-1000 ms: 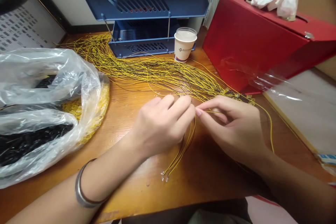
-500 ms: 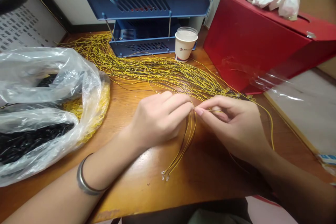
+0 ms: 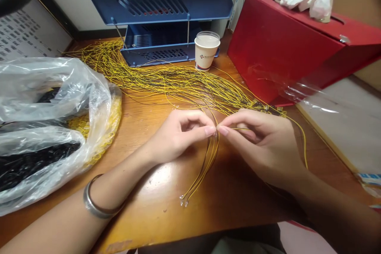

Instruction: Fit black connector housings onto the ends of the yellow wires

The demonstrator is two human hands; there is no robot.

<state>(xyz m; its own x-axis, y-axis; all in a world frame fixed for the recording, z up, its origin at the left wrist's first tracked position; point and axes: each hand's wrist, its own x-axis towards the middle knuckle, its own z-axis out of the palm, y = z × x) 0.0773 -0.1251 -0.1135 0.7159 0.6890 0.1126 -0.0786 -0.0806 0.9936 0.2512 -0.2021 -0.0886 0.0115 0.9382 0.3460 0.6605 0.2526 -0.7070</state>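
Note:
My left hand (image 3: pixel 178 135) is closed in a pinch, thumb against forefinger, where a few thin wires (image 3: pixel 212 154) pass its fingertips. Almost touching it, my right hand (image 3: pixel 258 143) pinches too, with a yellow wire (image 3: pixel 241 128) running back from its fingertips under the curled fingers. A small clear bit shows between the two hands; its kind is hard to make out. The few yellow and dark wires hang down towards me and end in small clear tips (image 3: pixel 183 201) on the table. Behind the hands lies a large bundle of yellow and black wires (image 3: pixel 166 81).
On the left, a clear plastic bag (image 3: pixel 101 99) holds black and yellow loops. Blue tiered trays (image 3: pixel 163 6) and a paper cup (image 3: pixel 205 53) stand at the back. A red box (image 3: pixel 276 43) with tissue on top sits on the right of the wooden table (image 3: pixel 143 222).
My left hand has turned from knuckles up, fingers folded over, to a pinch with the thumb showing. The right hand keeps its pinch. The whole view has shifted slightly.

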